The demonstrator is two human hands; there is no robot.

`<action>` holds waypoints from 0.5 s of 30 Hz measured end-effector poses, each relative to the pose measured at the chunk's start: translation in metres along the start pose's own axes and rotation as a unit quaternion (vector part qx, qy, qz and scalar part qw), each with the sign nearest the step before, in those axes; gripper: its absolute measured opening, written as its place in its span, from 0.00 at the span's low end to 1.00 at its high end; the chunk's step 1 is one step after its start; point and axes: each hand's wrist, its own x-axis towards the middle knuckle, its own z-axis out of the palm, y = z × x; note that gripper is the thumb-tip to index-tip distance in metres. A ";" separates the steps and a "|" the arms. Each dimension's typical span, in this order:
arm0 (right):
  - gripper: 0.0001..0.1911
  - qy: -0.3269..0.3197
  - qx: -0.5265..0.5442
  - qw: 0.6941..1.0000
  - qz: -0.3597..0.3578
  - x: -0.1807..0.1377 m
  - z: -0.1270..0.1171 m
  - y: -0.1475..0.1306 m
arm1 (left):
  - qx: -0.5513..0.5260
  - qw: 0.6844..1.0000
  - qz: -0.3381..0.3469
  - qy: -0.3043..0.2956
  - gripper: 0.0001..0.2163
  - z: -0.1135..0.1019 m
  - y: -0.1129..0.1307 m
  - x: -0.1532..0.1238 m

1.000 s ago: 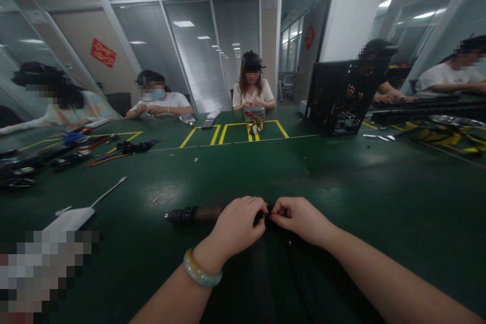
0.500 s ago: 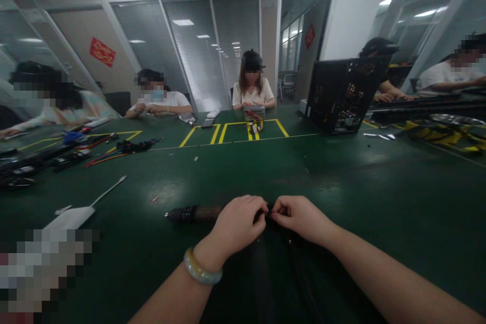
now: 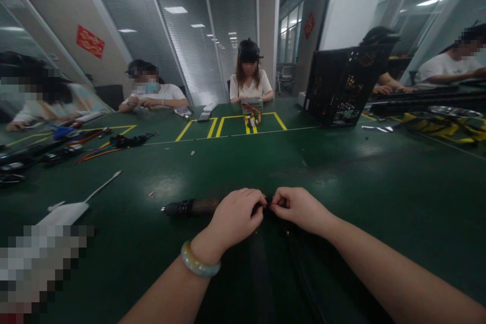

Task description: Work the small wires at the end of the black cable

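Note:
A dark electric screwdriver (image 3: 203, 207) with a brown grip lies on the green table, its metal tip pointing left. My left hand (image 3: 237, 217) is closed in front of its rear end, thumb and forefinger pinched together. My right hand (image 3: 301, 210) pinches just to the right, fingertips almost meeting the left ones. Something small and dark sits between the two pinches, too small and shaded to make out. A black cable (image 3: 304, 278) runs from below my right hand toward the near table edge. The rear of the screwdriver is hidden by my left hand.
Left lies a white strip-like object with a thin lead (image 3: 72, 212), partly pixelated. Coloured cables (image 3: 114, 144) lie farther left. A black computer case (image 3: 343, 86) stands at the back right. Across the table, a person sits behind a power supply (image 3: 252, 105); other people work on both sides.
The whole view has shifted slightly, so the scene sits a bit higher and more to the left. Both hands keep nearly the same pinch beside the screwdriver.

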 end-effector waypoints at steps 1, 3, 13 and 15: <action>0.04 0.000 -0.002 1.000 0.000 0.000 0.000 0.001 | -0.001 1.000 0.001 -0.001 0.05 0.000 0.000 0.000; 0.04 0.001 -0.007 1.000 -0.002 0.001 0.001 0.002 | 0.000 1.000 0.004 -0.003 0.06 0.000 0.000 0.000; 0.05 -0.002 0.008 1.000 -0.003 0.000 0.003 0.002 | -0.003 1.000 -0.003 -0.004 0.06 0.001 -0.001 0.000; 0.05 -0.004 0.009 1.000 0.000 0.000 0.002 0.001 | -0.006 1.000 -0.013 -0.002 0.06 0.001 -0.001 0.000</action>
